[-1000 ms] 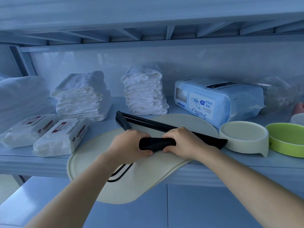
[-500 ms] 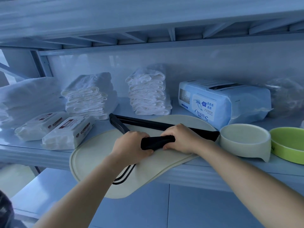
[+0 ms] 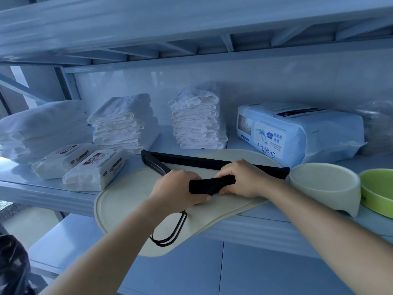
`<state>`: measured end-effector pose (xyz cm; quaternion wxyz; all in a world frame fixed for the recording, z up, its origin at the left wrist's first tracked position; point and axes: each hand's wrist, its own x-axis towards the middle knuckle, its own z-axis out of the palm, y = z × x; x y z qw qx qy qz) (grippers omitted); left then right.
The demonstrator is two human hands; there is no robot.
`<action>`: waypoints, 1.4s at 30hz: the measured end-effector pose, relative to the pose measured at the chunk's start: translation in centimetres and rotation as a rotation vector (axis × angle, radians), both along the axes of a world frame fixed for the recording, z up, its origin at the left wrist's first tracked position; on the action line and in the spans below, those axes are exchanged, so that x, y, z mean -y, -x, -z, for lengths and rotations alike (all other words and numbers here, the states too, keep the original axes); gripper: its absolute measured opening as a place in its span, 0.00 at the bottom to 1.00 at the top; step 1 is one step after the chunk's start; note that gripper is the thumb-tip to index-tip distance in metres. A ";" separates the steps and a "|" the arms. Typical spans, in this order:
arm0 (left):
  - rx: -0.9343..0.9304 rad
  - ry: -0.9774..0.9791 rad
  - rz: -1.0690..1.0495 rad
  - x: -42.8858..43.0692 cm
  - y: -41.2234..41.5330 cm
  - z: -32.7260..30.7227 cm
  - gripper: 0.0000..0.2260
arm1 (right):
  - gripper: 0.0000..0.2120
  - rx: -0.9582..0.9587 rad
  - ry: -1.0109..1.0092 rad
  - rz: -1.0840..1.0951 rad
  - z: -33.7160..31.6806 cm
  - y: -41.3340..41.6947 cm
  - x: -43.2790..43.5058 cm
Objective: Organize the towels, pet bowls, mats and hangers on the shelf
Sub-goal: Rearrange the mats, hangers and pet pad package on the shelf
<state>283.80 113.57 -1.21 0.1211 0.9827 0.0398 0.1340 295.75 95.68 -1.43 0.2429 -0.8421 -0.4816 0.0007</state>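
A bundle of black hangers (image 3: 204, 161) lies across a pale cream mat (image 3: 125, 199) that overhangs the shelf's front edge. My left hand (image 3: 176, 191) and my right hand (image 3: 244, 179) both grip the hangers' black neck (image 3: 210, 185) near the middle of the mat. The wire hooks (image 3: 170, 233) hang down below my left wrist. A cream pet bowl (image 3: 323, 186) stands just right of the hangers, touching their end, with a green bowl (image 3: 378, 192) beside it. Two stacks of folded white towels (image 3: 123, 122) (image 3: 196, 118) stand at the back.
Two wipe packs (image 3: 93, 169) lie at the left front, with a big white bundle (image 3: 40, 128) behind them. A blue plastic pack (image 3: 297, 133) lies behind the bowls. The shelf's front rail (image 3: 42, 194) runs below; another shelf board is overhead.
Both hands keep their grip on the hangers. The camera has swung a little to the left, so everything sits further right in the frame.
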 end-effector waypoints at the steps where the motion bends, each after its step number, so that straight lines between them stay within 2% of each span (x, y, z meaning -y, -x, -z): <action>1: 0.008 0.024 0.012 -0.1 0.0 -0.1 0.17 | 0.13 0.003 0.007 -0.008 -0.1 0.0 0.1; 4: 0.062 0.089 0.044 -0.5 -0.1 -0.3 0.22 | 0.14 -0.001 0.015 -0.026 -0.3 -0.2 0.4; 8: 0.100 0.074 0.066 -1.7 -0.8 -0.6 0.17 | 0.13 -0.047 0.040 -0.023 -0.6 -0.6 0.4; 11: 0.123 0.080 0.070 -2.7 -1.6 -0.6 0.13 | 0.21 -0.123 0.022 -0.005 -1.0 -1.1 0.5; 13: 0.138 0.072 0.074 -3.2 -2.4 -0.7 0.11 | 0.27 -0.207 -0.073 -0.007 -1.4 -1.6 0.4; 15: 0.145 0.080 0.084 -3.8 -3.4 -1.0 0.10 | 0.22 -0.245 -0.182 0.011 -1.7 -2.2 0.1; 17: 0.139 0.091 0.102 -4.6 -4.7 -1.5 0.07 | 0.15 -0.194 -0.240 0.081 -1.9 -3.0 -0.6; 23: 0.077 0.080 0.123 -7.5 -9.2 -2.8 0.06 | 0.08 -0.091 -0.241 0.221 -2.9 -5.8 -3.1; 28: -0.010 0.048 0.114 -9.0 -12.6 -2.2 0.08 | 0.10 -0.068 -0.145 0.283 -3.3 -7.8 -5.5; 37: -0.057 -0.019 0.119 -10.5 -15.6 -1.2 0.10 | 0.11 -0.040 -0.023 0.344 -2.4 -10.6 -8.1; 39: -0.135 -0.042 0.106 -10.9 -16.4 -1.1 0.11 | 0.11 -0.013 0.045 0.348 -2.3 -11.2 -8.5; 42: -0.279 -0.073 0.076 -11.3 -17.2 -0.6 0.19 | 0.15 0.010 0.228 0.335 -1.8 -12.0 -9.1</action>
